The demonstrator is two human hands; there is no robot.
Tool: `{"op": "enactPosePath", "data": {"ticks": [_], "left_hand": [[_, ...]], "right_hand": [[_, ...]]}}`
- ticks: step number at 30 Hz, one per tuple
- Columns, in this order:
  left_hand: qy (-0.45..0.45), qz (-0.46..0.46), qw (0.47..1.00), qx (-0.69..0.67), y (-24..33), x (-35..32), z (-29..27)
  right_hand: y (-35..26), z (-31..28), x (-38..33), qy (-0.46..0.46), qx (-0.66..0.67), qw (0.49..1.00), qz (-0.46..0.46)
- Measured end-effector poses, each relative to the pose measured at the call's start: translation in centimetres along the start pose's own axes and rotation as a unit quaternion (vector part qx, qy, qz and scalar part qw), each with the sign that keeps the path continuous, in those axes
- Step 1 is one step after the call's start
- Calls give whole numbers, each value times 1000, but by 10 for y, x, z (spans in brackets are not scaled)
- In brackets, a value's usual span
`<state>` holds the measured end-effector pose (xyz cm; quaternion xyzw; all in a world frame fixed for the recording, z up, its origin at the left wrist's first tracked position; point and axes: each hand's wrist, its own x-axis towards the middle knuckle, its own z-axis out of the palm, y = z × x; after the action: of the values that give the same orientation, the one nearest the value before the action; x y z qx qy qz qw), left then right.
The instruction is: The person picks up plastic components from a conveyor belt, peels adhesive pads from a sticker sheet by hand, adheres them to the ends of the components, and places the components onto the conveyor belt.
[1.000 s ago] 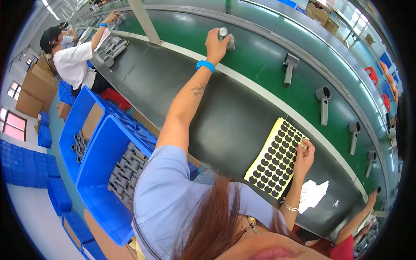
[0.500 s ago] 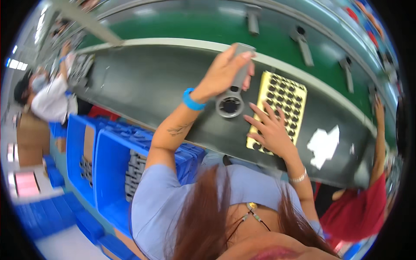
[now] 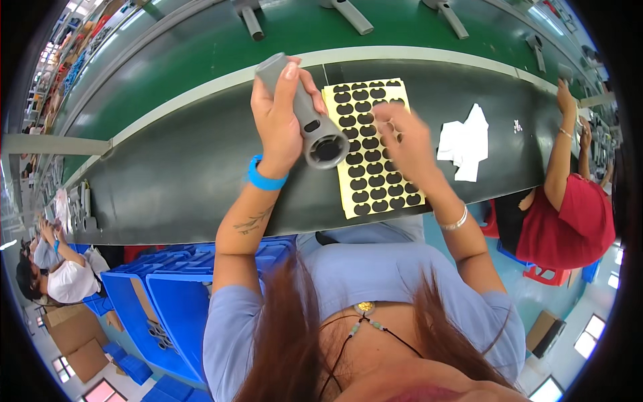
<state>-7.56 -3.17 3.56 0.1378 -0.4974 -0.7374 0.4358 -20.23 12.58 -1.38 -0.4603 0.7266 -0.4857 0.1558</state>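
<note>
My left hand (image 3: 280, 119) is wrapped around a grey plastic handle-shaped part (image 3: 312, 124), its thumb lying along the tube. The part tilts, with its round hollow ring end toward me and to the right; the inside of the ring looks dark. Beside it on the dark work surface lies a yellow sheet of black oval stickers (image 3: 358, 179), in rows. Over the right half of that sheet hovers my right hand (image 3: 410, 144), its fingers bent and smeared by motion. Whether a sticker is between them cannot be made out.
A crumpled white paper (image 3: 472, 144) lies right of the sheet. Past the pale rail, several grey parts (image 3: 351, 15) rest on a green belt. Blue crates (image 3: 175, 301) stand below left. A person in red (image 3: 566, 221) sits right, another in white (image 3: 70, 281) far left.
My view has shifted. The grey part has turned, its ring end now pointing lower right beside the sheet. My right hand's spread fingers have bent and moved farther up over the stickers.
</note>
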Motion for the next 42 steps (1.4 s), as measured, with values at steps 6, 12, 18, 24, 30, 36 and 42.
{"op": "enactPosePath", "data": {"ticks": [6, 12, 18, 24, 30, 36, 42], "left_hand": [[-19, 214, 976, -39, -48, -18, 7], [-130, 260, 951, 107, -73, -30, 4], [-160, 276, 945, 70, -80, -29, 1], [-163, 278, 944, 72, -80, -30, 3], [-171, 277, 942, 79, -79, -29, 2], [-186, 245, 943, 129, -73, -32, 6], [-164, 229, 918, 279, -26, -33, 19]], "right_hand": [[46, -12, 38, 85, -132, 987, 31], [48, 3, 39, 109, -218, 969, 24], [48, 6, 43, 153, -182, 971, 23], [43, 8, 40, 130, -219, 967, 28], [43, 11, 42, 167, -228, 959, -4], [47, -5, 36, 135, -90, 985, 49], [8, -47, 20, 95, 216, 969, 75]]}}
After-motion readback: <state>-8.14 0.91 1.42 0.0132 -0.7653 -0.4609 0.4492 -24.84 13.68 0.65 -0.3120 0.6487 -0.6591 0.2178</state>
